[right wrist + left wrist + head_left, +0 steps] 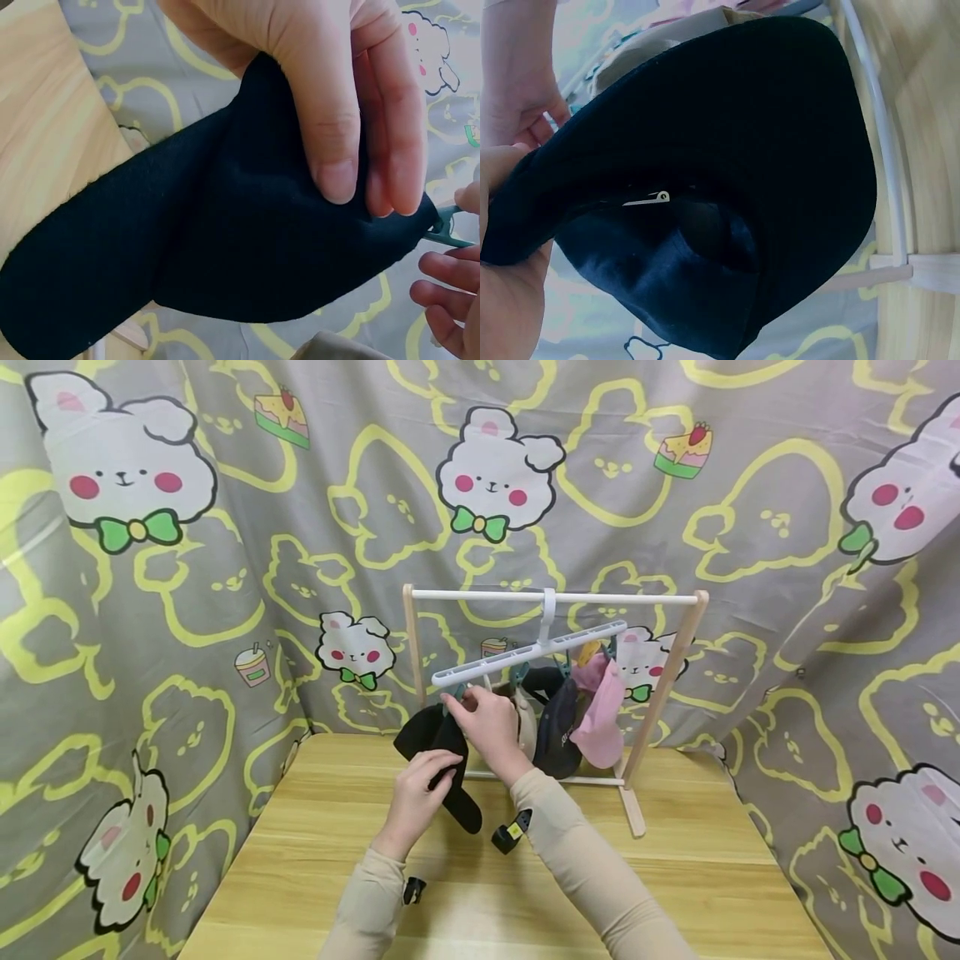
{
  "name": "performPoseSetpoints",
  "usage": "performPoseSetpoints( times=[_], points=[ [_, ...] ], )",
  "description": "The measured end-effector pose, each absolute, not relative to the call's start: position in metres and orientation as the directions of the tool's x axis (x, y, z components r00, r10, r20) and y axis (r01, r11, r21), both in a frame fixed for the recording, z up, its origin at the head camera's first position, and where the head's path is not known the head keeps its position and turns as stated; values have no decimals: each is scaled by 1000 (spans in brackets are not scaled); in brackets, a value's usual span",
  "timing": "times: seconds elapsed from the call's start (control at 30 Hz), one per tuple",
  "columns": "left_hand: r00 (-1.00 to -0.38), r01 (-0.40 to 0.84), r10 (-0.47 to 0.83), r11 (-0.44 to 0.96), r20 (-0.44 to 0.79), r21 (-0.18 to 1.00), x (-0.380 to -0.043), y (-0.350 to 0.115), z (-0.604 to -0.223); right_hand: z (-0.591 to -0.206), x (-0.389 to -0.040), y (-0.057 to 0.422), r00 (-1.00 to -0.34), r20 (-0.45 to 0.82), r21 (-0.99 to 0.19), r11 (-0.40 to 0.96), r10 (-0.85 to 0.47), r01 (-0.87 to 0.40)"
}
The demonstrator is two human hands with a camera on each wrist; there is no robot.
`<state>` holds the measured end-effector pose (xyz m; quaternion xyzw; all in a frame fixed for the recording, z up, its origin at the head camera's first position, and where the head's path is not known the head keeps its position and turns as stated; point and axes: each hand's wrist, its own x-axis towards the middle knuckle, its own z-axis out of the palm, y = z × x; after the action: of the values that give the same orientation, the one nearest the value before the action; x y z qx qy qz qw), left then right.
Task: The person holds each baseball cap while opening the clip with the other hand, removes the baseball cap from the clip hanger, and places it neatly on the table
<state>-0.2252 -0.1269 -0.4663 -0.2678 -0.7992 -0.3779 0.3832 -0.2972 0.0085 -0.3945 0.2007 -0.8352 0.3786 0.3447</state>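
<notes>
A black cap (431, 727) with a curved brim hangs below the low left end of a pale clip hanger (525, 652). My left hand (422, 793) grips the cap; thumb and fingers hold its fabric in the right wrist view. My right hand (489, 727) is at the top of the cap and pinches a green clip (446, 223), whose tip meets the cap's edge. In the left wrist view the cap's dark inside (682, 262) faces the camera. Beside my right hand hang a beige cap (525, 722), a navy cap (557, 735) and a pink cap (602, 718).
The hanger hooks over the white top rod (480, 596) of a wooden rack (667, 685) and tilts down to the left. The rack stands on a wood-grain table (697, 860). Printed curtains (300, 485) surround the back and sides.
</notes>
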Motion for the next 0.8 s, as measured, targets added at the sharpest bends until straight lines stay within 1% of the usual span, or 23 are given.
performPoseSetpoints(
  times=[0.3, 0.53, 0.63, 0.8],
  points=[
    [-539, 742, 137, 544, 831, 391, -225, -126, -466, -397, -299, 5, -704, 710, -561, 580, -30, -590],
    [-531, 742, 206, 581, 822, 334, -226, -131, -466, -398, -301, 6, -710, 703, -577, 560, -30, -594],
    [-540, 739, 250, 599, 804, 310, -226, -133, -465, -398, -301, 7, -712, 701, -579, 560, -29, -593],
    [-573, 723, 285, 618, 769, 309, -226, -133, -462, -398, -301, 7, -719, 694, -582, 565, -31, -585]
  ],
)
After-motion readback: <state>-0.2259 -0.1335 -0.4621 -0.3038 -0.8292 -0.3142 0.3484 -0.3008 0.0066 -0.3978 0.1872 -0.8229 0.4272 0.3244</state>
